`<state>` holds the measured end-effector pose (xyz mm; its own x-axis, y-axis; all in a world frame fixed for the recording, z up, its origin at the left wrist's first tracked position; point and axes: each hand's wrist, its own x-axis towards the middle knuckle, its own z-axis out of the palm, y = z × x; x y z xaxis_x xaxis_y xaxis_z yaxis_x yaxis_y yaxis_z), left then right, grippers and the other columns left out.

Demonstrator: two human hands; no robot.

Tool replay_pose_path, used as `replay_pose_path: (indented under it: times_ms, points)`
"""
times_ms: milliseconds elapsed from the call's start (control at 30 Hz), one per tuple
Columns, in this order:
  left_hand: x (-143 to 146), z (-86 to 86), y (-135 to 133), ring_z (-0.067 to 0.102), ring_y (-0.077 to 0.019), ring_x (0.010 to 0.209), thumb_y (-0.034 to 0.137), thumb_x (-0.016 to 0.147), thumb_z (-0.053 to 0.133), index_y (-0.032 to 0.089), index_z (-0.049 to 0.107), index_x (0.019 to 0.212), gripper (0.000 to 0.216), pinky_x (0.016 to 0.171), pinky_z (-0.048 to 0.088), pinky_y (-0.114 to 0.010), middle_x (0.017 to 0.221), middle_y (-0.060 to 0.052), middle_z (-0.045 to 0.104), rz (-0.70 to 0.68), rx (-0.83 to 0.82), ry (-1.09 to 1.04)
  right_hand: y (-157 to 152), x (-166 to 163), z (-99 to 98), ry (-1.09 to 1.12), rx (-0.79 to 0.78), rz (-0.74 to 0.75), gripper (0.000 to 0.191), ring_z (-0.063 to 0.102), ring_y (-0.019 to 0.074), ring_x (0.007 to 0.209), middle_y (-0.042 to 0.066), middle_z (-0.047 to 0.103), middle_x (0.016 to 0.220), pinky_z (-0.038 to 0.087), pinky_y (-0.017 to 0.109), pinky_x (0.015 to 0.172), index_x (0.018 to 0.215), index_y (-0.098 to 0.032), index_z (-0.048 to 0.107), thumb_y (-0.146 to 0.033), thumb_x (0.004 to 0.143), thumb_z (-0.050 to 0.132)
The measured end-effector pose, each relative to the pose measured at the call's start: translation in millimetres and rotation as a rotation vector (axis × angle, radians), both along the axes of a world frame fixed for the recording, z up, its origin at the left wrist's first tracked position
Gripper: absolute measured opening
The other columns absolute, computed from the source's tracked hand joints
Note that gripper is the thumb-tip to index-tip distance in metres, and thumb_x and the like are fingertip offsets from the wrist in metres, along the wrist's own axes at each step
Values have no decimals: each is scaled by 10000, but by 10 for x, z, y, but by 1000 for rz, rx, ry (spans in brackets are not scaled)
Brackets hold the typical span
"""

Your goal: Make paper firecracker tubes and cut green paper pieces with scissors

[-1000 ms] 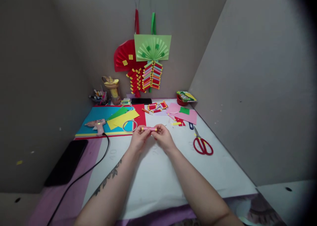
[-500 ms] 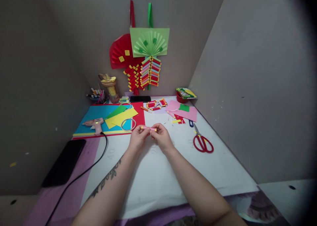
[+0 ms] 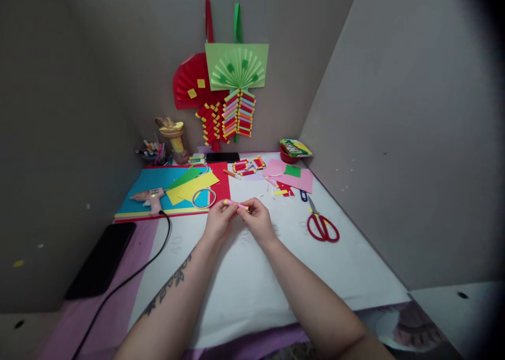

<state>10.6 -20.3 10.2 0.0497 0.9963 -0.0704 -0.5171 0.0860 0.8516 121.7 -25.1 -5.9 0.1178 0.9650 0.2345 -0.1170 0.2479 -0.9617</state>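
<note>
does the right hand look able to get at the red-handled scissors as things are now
Probably yes: no object seems to block the white sheet between the right hand and the red-handled scissors, though it would likely need to release the pink roll first.

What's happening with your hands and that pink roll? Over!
Left hand and right hand: both pinching pink roll. Roll yellow at both ends. Nothing seen blocking; red-handled scissors lie apart, to the right.

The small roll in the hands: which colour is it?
Pink, with yellow ends; the roll shows in the head view.
</note>
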Motion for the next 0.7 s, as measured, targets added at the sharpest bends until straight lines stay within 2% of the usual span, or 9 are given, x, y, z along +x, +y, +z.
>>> replay_pose_path:
  times_ms: [467,700]
  points:
    - [-30,-7,5,631,-128,742,267,616,775,130,627,778,259,755,474,-243,762,-34,678,-40,-2,-11,1,8,2,57,-21,-24,162,464,108,558,-28,560,644,373,237,529,763,-196,594,-291,671,688]
    - [-90,-18,43,599,-99,660,288,616,775,135,668,790,255,664,478,-204,715,-19,654,8,-32,7,-2,34,18,63,-30,-41,164,454,106,537,-38,542,615,366,239,518,753,-201,585,-285,660,691]
